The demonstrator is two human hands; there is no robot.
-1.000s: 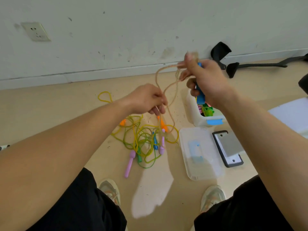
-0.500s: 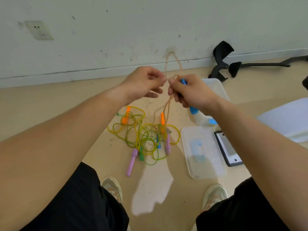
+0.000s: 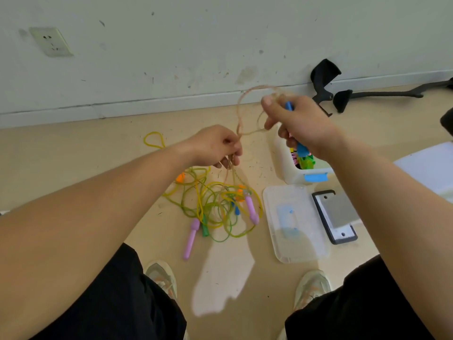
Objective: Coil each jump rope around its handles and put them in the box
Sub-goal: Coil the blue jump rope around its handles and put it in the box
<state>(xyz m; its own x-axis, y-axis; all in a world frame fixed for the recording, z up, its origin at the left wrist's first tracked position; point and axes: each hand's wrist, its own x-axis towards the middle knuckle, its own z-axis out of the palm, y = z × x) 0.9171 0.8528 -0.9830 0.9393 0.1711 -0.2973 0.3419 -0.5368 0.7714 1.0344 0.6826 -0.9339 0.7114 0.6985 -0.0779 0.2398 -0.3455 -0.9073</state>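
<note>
head view: left hand pinches the thin tan rope, right hand clenches its blue handles, 1 loop arcing between. the cord looks light and limp, best fed close to the handles under slight tension. beyond, more ropes lie tangled on the floor near the open box.

Tan rope: thin, blurred, looped in the air between left hand and right hand.
Blue handles: gripped upright in the right hand, above the box.
Rope pile: yellow and green cords tangled on the floor (purple, orange and green handles among them).
Box: white, open, coloured items inside.
Lid: clear, flat on the floor, just beside the box.
</note>
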